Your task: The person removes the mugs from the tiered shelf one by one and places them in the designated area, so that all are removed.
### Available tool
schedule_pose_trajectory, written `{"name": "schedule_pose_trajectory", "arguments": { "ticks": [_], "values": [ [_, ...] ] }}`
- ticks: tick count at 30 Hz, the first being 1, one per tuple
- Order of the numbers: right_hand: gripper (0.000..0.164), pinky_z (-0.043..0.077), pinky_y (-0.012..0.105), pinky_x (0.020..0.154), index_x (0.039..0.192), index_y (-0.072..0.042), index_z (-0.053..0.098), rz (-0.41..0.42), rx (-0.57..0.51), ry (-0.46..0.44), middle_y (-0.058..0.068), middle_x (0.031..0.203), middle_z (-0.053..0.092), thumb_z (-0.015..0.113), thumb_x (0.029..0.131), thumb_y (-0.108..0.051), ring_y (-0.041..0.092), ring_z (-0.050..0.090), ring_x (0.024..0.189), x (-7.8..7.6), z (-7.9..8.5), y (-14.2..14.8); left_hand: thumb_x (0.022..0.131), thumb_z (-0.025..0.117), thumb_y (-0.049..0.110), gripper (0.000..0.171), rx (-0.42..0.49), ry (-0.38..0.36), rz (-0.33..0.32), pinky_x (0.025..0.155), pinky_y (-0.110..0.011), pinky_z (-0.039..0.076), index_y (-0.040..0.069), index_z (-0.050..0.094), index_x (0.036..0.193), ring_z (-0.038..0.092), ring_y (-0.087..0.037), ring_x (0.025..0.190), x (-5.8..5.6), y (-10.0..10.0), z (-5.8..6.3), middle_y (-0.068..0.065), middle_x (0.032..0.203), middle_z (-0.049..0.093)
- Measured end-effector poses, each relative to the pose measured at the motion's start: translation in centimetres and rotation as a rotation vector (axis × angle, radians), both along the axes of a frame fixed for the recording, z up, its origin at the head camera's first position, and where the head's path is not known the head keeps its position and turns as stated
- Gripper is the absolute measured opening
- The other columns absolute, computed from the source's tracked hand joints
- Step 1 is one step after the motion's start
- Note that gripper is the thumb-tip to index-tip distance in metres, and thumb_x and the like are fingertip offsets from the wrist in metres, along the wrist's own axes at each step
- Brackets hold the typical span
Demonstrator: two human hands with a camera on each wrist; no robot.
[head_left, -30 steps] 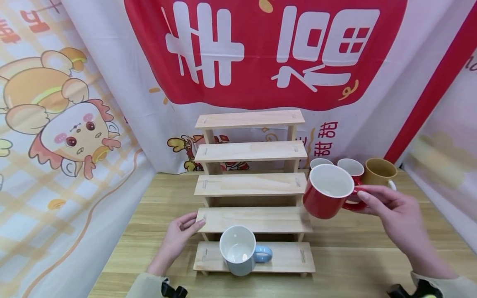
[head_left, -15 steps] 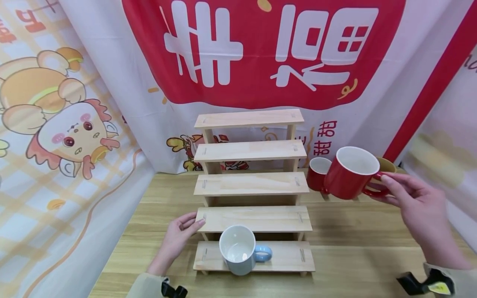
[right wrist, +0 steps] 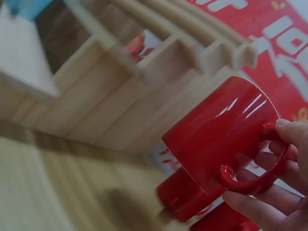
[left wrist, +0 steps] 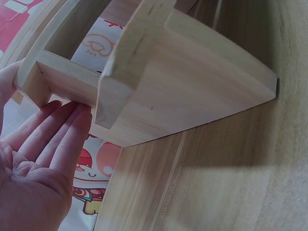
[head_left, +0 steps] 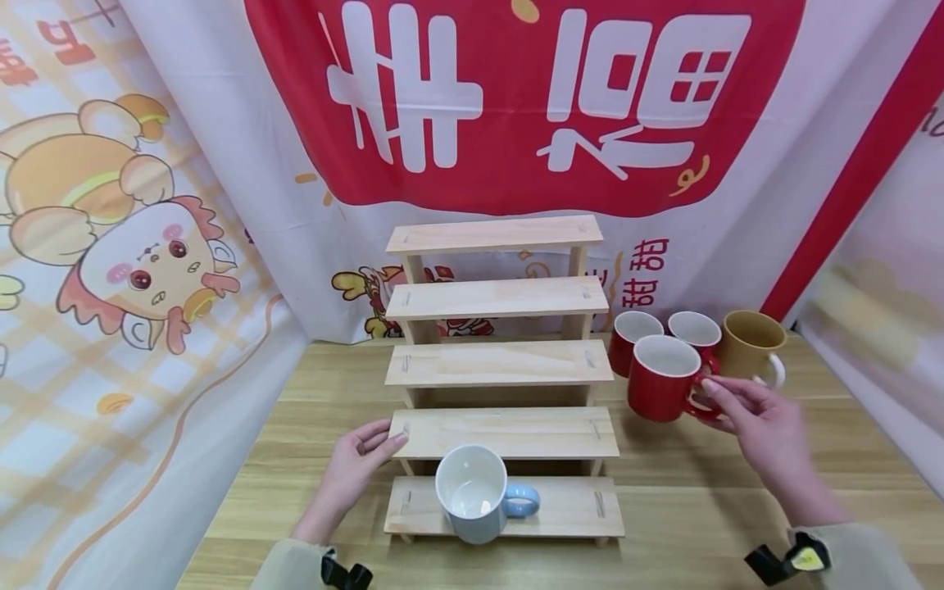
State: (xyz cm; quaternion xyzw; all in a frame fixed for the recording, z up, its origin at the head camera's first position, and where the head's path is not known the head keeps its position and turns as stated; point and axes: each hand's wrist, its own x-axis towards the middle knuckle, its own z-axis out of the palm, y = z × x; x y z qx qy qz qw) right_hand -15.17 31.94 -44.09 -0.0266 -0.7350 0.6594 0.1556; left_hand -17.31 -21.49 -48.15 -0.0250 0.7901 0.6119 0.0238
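Observation:
My right hand (head_left: 763,434) pinches the handle of a red mug (head_left: 656,385) with a white inside, to the right of a stepped wooden shelf (head_left: 497,360). In the right wrist view, thumb and fingers are at the loop handle, and the red mug (right wrist: 221,130) is tilted in that picture. My left hand (head_left: 354,467) holds the left end of the shelf's second step from the front. The left wrist view shows the fingers of the left hand (left wrist: 43,154) under the board end and the thumb at its edge. A light blue mug (head_left: 472,500) stands on the lowest step, handle to the right.
Behind the held mug, two more red mugs, a left one (head_left: 623,352) and a right one (head_left: 695,329), and a mustard-brown mug (head_left: 751,340) with a white handle stand on the wood-grain table (head_left: 347,369). Printed cloth (head_left: 516,106) hangs behind and at both sides.
My right hand first carried the red mug right and back, then left and toward me, uncovering the right red mug and the brown mug. The left hand and the light blue mug have stayed put.

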Motion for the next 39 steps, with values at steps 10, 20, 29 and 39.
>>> {"name": "schedule_pose_trajectory", "arguments": {
  "ticks": [10, 20, 29, 39],
  "values": [
    [0.037, 0.061, 0.028, 0.069, 0.120, 0.010, 0.067, -0.033, 0.079, -0.053, -0.002, 0.098, 0.077, 0.070, 0.099, -0.021, 0.007, 0.073, 0.087, -0.3, -3.7, -0.9, 0.089, 0.080, 0.037, 0.066, -0.016, 0.007, -0.001, 0.101, -0.040, 0.051, -0.002, 0.057, 0.138, 0.065, -0.031, 0.117, 0.0, 0.0, 0.0, -0.021, 0.130, 0.065],
    [0.046, 0.060, 0.024, 0.068, 0.123, 0.010, 0.066, -0.112, 0.169, -0.095, 0.001, 0.102, 0.077, 0.069, 0.099, -0.029, 0.001, 0.071, 0.088, -0.5, -5.0, -1.5, 0.090, 0.080, 0.035, 0.066, -0.024, 0.019, -0.003, 0.102, -0.041, 0.051, -0.002, 0.057, 0.138, 0.064, -0.033, 0.118, 0.1, 0.0, 0.0, -0.022, 0.130, 0.064],
    [0.047, 0.058, 0.019, 0.065, 0.121, 0.006, 0.070, -0.152, 0.254, -0.143, 0.018, 0.107, 0.075, 0.072, 0.097, -0.035, 0.000, 0.069, 0.083, -0.4, -4.9, -2.1, 0.090, 0.080, 0.028, 0.062, -0.004, 0.032, 0.006, 0.093, -0.034, 0.056, -0.005, 0.057, 0.137, 0.066, -0.034, 0.114, 0.2, 0.0, 0.0, -0.025, 0.127, 0.065],
    [0.046, 0.061, 0.025, 0.067, 0.114, 0.010, 0.069, -0.074, 0.186, -0.221, 0.006, 0.096, 0.077, 0.076, 0.094, -0.031, 0.004, 0.070, 0.079, 0.6, -4.4, -2.9, 0.091, 0.080, 0.029, 0.063, 0.000, 0.031, -0.001, 0.096, -0.035, 0.055, -0.006, 0.056, 0.138, 0.065, -0.034, 0.116, 0.2, 0.1, 0.1, -0.026, 0.129, 0.064]
  ]
}}
